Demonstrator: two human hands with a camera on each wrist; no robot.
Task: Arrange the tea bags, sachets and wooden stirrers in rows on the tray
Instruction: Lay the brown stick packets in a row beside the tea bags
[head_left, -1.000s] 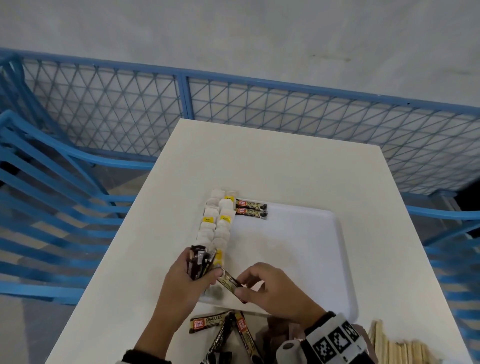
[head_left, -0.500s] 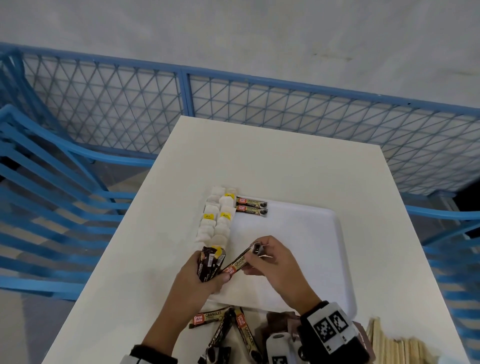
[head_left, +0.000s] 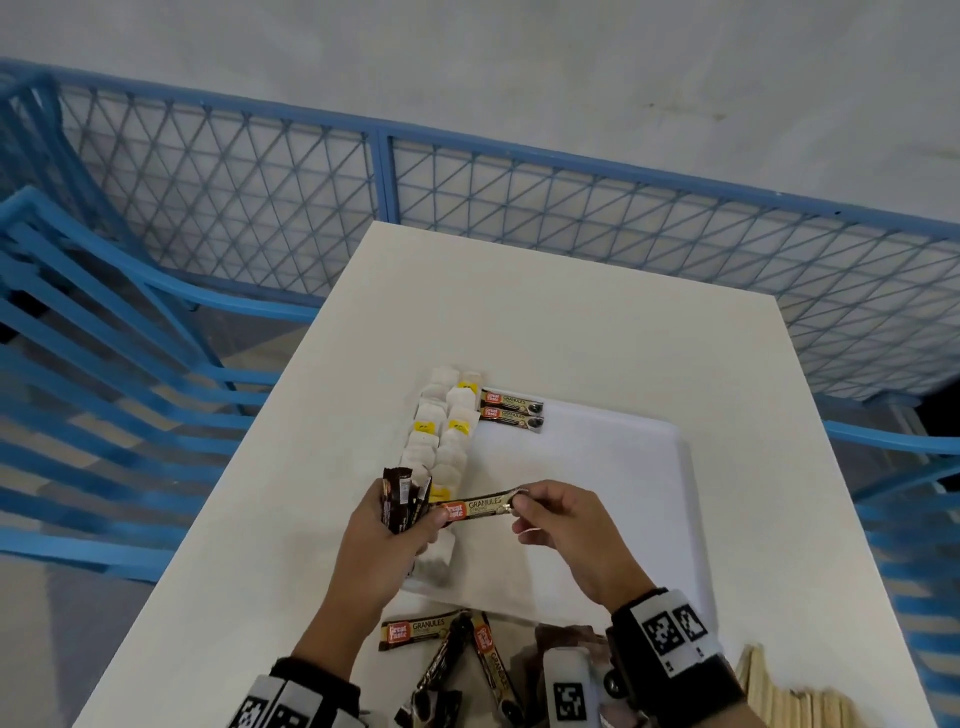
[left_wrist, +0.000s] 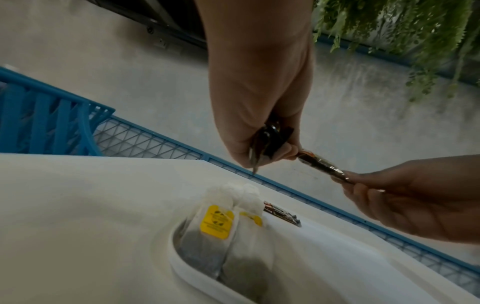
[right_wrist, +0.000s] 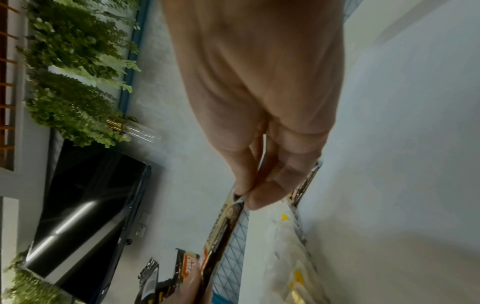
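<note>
A white tray (head_left: 613, 467) lies on the white table. Two rows of white tea bags (head_left: 441, 436) run along its left side, and two coffee sachets (head_left: 511, 406) lie at its far left corner. My left hand (head_left: 387, 525) grips a bundle of dark sachets (head_left: 400, 493) above the tray's left edge. My right hand (head_left: 540, 514) pinches the right end of one sachet (head_left: 475, 508), whose left end sits at my left thumb. From the left wrist the bundle (left_wrist: 270, 142) and that sachet (left_wrist: 322, 164) show; in the right wrist view my fingertips (right_wrist: 262, 193) pinch its end (right_wrist: 223, 224).
Loose sachets (head_left: 452, 644) lie on the table near the tray's front edge. Wooden stirrers (head_left: 789, 701) are piled at the front right. Blue mesh fencing (head_left: 519, 208) surrounds the table, and blue railings (head_left: 104, 338) stand at its left.
Both hands have risen over the tray. My right hand has drawn one sachet out sideways from the bundle, and it now lies nearly level between the hands.
</note>
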